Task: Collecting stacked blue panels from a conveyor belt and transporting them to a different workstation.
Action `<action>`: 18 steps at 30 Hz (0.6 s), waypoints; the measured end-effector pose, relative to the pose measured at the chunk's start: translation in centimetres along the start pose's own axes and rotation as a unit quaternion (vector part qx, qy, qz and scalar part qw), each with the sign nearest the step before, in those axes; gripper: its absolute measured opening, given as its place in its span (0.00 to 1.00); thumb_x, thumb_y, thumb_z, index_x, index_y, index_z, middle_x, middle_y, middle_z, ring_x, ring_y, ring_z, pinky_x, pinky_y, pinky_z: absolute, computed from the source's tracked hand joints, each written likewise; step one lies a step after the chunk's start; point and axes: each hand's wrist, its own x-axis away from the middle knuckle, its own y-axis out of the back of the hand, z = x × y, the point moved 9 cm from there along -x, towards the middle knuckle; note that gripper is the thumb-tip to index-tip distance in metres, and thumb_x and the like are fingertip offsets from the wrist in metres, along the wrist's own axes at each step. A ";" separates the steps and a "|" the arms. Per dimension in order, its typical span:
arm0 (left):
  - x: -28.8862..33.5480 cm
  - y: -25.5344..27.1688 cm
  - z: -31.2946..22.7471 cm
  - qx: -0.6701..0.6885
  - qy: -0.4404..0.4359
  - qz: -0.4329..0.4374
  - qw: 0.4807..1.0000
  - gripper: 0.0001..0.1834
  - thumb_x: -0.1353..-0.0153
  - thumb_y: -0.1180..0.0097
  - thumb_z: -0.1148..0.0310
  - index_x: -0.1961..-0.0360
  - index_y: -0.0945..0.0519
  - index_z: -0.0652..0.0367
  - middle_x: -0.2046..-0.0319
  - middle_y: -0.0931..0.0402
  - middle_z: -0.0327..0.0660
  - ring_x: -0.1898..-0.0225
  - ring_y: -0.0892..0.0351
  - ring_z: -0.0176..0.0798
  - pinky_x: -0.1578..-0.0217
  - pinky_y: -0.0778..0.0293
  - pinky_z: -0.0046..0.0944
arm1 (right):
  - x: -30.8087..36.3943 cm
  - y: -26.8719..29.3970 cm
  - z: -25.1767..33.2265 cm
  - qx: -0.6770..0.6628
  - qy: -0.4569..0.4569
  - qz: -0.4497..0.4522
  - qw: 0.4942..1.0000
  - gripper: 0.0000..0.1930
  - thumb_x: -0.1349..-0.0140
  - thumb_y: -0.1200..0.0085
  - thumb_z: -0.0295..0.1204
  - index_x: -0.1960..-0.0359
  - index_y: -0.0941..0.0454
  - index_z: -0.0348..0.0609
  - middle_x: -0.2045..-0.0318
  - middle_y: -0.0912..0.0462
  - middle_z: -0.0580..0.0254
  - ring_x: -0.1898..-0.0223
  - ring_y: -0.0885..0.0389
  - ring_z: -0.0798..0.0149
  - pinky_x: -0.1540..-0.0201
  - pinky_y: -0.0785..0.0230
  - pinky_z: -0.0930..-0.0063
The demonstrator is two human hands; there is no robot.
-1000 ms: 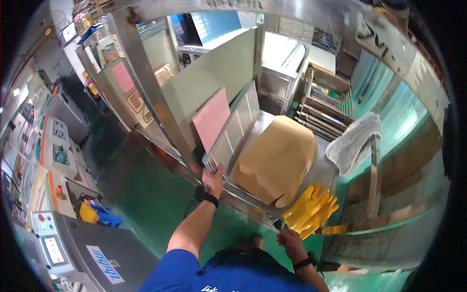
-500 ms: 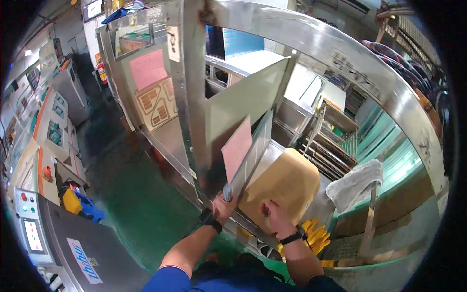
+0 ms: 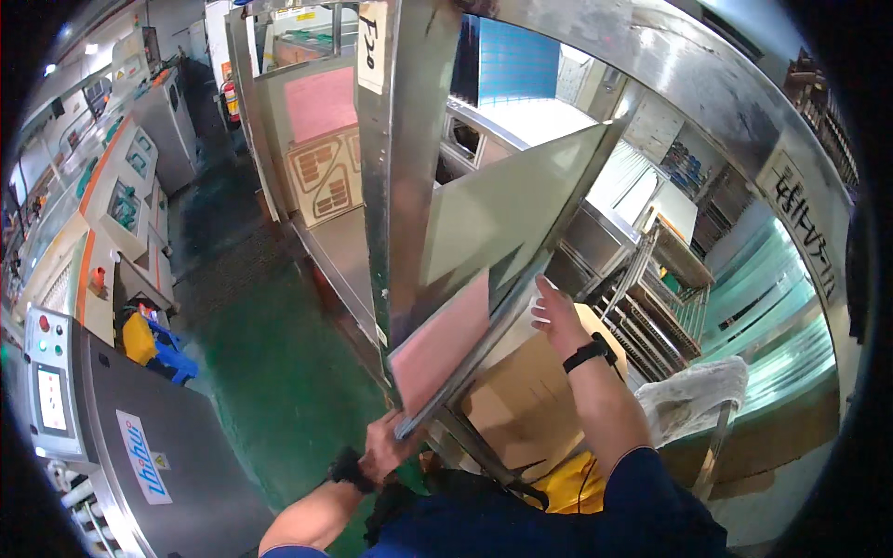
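A stack of thin flat panels (image 3: 465, 358) with a pink face stands on edge, leaning, inside the metal frame. My left hand (image 3: 386, 447) is closed round its near lower corner. My right hand (image 3: 556, 318) is at the far upper end of the stack, thumb on top and fingers curled against the edge. What lies behind the panels is hidden. Beneath my right forearm is a tan board (image 3: 526, 400) with cut corners. A grey-green divider panel (image 3: 512, 200) rises behind the stack.
A steel post (image 3: 405, 167) and a thick curved rail (image 3: 642, 56) frame the rack. A slatted rack (image 3: 651, 298) and a white cloth (image 3: 698, 400) are on the right. Yellow gloves (image 3: 569, 484) lie low. A grey machine (image 3: 153, 437) stands at left beside green floor (image 3: 246, 363).
My right hand has moved up from over the tan board to the far end of the stack. The left hand and the stack's near end have come closer to me. The view has shifted.
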 end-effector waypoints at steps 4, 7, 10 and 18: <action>3.3 3.0 0.2 -0.034 -0.065 0.027 0.997 0.16 0.55 0.36 0.72 0.61 0.19 0.56 0.69 0.23 0.45 0.69 0.22 0.55 0.69 0.23 0.47 | -6.0 2.4 1.7 0.019 0.132 -0.031 0.991 0.36 0.41 0.40 0.50 0.40 0.35 0.36 0.45 0.29 0.54 0.53 0.25 0.60 0.52 0.31 0.61; 3.5 3.9 -1.1 -0.052 -0.072 0.088 0.992 0.21 0.56 0.38 0.76 0.56 0.20 0.56 0.65 0.23 0.47 0.65 0.22 0.56 0.65 0.23 0.48 | -11.0 5.6 -0.2 -0.077 0.192 -0.001 0.978 0.28 0.39 0.41 0.42 0.43 0.33 0.38 0.53 0.24 0.56 0.55 0.24 0.61 0.52 0.31 0.62; 2.9 5.1 -2.1 -0.019 -0.011 0.055 0.998 0.24 0.57 0.36 0.74 0.54 0.20 0.58 0.62 0.22 0.48 0.60 0.20 0.55 0.60 0.23 0.45 | -12.5 3.8 -1.6 -0.165 0.219 0.054 0.960 0.21 0.38 0.43 0.37 0.48 0.28 0.37 0.60 0.21 0.59 0.57 0.24 0.63 0.52 0.33 0.66; 3.4 4.9 1.9 0.003 0.032 0.051 0.998 0.23 0.54 0.35 0.77 0.53 0.21 0.59 0.58 0.22 0.48 0.56 0.20 0.51 0.55 0.24 0.41 | -12.7 0.0 -0.6 -0.122 0.215 0.129 0.961 0.15 0.33 0.53 0.33 0.52 0.23 0.37 0.58 0.21 0.61 0.57 0.25 0.64 0.51 0.34 0.69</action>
